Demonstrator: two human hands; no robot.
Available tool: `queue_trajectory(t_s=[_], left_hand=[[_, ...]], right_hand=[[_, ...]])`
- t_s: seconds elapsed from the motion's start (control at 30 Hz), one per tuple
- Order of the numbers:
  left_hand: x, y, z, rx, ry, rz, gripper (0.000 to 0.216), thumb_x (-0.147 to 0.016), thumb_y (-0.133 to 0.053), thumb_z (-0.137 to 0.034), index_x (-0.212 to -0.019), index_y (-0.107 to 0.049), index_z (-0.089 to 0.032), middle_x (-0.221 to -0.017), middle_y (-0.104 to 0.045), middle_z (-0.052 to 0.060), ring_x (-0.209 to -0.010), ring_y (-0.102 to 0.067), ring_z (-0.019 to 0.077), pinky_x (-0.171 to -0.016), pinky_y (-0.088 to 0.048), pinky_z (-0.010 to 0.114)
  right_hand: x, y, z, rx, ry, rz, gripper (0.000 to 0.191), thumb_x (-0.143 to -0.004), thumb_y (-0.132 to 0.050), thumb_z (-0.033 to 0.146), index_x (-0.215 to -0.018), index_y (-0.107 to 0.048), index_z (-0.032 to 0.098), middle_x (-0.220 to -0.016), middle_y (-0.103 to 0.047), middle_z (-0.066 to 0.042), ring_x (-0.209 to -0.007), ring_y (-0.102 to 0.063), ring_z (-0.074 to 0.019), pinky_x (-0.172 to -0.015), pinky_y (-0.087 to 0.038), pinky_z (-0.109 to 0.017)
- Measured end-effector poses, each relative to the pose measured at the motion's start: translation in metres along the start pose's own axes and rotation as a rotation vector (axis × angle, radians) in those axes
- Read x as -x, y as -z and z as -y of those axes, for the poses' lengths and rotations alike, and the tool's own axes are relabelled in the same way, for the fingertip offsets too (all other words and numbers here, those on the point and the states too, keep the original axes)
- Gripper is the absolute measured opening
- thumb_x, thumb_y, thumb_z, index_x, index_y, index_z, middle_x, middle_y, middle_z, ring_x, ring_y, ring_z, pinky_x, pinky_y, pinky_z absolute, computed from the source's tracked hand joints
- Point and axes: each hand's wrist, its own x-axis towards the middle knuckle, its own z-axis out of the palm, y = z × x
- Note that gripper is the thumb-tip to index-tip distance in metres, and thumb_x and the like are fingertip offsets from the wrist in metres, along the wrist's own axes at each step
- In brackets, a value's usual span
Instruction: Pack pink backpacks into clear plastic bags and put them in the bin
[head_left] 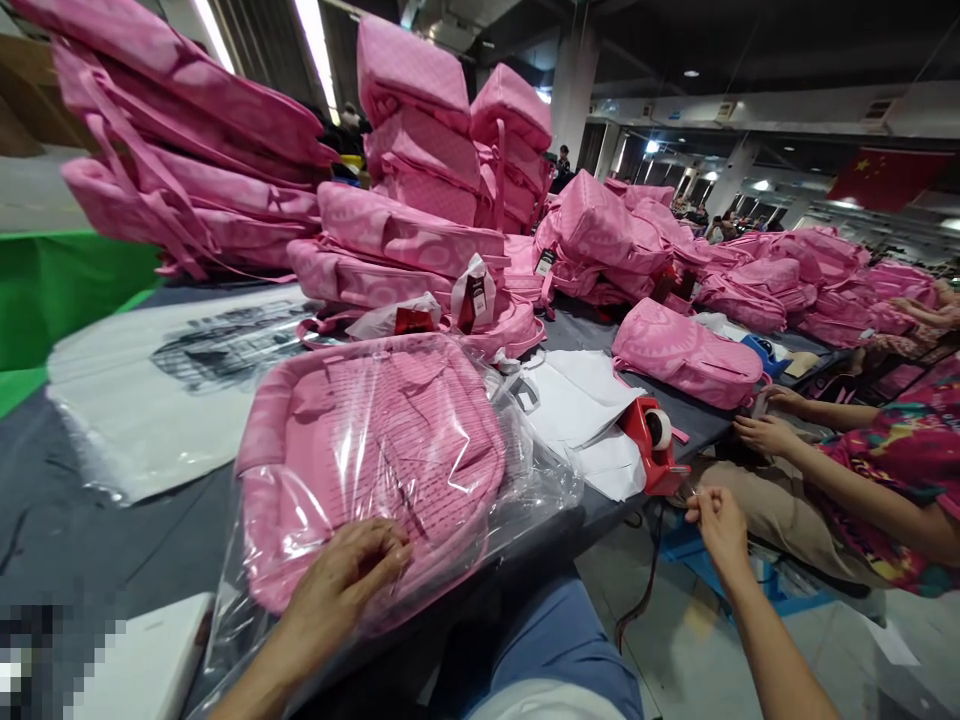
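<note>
A pink backpack lies in a clear plastic bag on the dark table in front of me. My left hand rests on its near edge with fingers curled, pinching the plastic. My right hand is stretched out to the right, fingers pinched together just beside a red tape dispenser at the table's edge. What it pinches is too small to make out.
Stacks of pink backpacks fill the far side of the table. A flat pile of clear printed bags lies at the left, white paper sheets in the middle. A seated person in a colourful top works at the right.
</note>
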Motion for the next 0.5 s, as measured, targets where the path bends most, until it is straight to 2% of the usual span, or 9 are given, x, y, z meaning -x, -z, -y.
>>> queue_trajectory(t_s=[0.1, 0.17, 0.27, 0.33, 0.4, 0.5], left_hand=[[0.0, 0.001, 0.001, 0.021, 0.013, -0.003, 0.053, -0.084, -0.055, -0.073, -0.07, -0.068, -0.024, -0.088, -0.072, 0.006, -0.088, -0.065, 0.0274, -0.083, -0.049, 0.038], [0.001, 0.001, -0.003, 0.027, 0.014, -0.003, 0.05, -0.085, -0.055, -0.07, -0.068, -0.065, -0.023, -0.085, -0.071, 0.006, -0.086, -0.063, 0.0264, -0.084, -0.048, 0.038], [0.003, 0.0, -0.01, 0.041, 0.01, -0.002, 0.045, -0.087, -0.055, -0.061, -0.065, -0.061, -0.022, -0.079, -0.068, 0.004, -0.082, -0.061, 0.0245, -0.083, -0.046, 0.039], [0.003, -0.001, -0.012, 0.049, 0.007, -0.01, 0.038, -0.088, -0.056, -0.054, -0.067, -0.062, -0.022, -0.08, -0.068, 0.004, -0.083, -0.06, 0.0237, -0.084, -0.045, 0.039], [0.001, -0.001, -0.01, 0.058, 0.009, -0.02, 0.03, -0.088, -0.059, -0.045, -0.07, -0.063, -0.022, -0.083, -0.069, 0.004, -0.087, -0.06, 0.0231, -0.086, -0.044, 0.038], [0.001, -0.002, -0.005, 0.088, 0.018, -0.034, 0.022, -0.087, -0.061, -0.038, -0.072, -0.062, -0.021, -0.087, -0.069, 0.003, -0.092, -0.058, 0.0225, -0.087, -0.042, 0.037]], right_hand=[[0.023, -0.019, -0.012, -0.228, -0.124, 0.092, 0.059, -0.059, -0.076, 0.07, -0.067, -0.04, 0.025, -0.057, -0.042, 0.006, -0.049, -0.036, -0.0107, -0.042, -0.027, -0.02], [0.04, -0.04, -0.01, -0.291, -0.154, 0.208, 0.058, -0.064, -0.076, 0.065, -0.066, -0.034, 0.025, -0.058, -0.033, 0.008, -0.049, -0.029, -0.0092, -0.041, -0.026, -0.019], [0.072, -0.065, 0.012, -0.401, -0.228, 0.506, 0.052, -0.073, -0.077, 0.054, -0.067, -0.034, 0.024, -0.061, -0.027, 0.009, -0.049, -0.022, -0.0083, -0.04, -0.025, -0.019], [0.091, -0.076, 0.036, -0.486, -0.237, 0.728, 0.048, -0.082, -0.073, 0.054, -0.07, -0.037, 0.024, -0.061, -0.025, 0.009, -0.049, -0.017, -0.0085, -0.04, -0.023, -0.019], [0.101, -0.087, 0.064, -0.517, -0.14, 0.918, 0.046, -0.089, -0.067, 0.058, -0.072, -0.04, 0.025, -0.059, -0.025, 0.009, -0.048, -0.018, -0.0096, -0.041, -0.024, -0.021], [0.104, -0.116, 0.11, -0.293, 0.218, 1.231, 0.045, -0.09, -0.066, 0.059, -0.073, -0.045, 0.024, -0.06, -0.037, 0.007, -0.053, -0.033, -0.0117, -0.049, -0.031, -0.024]])
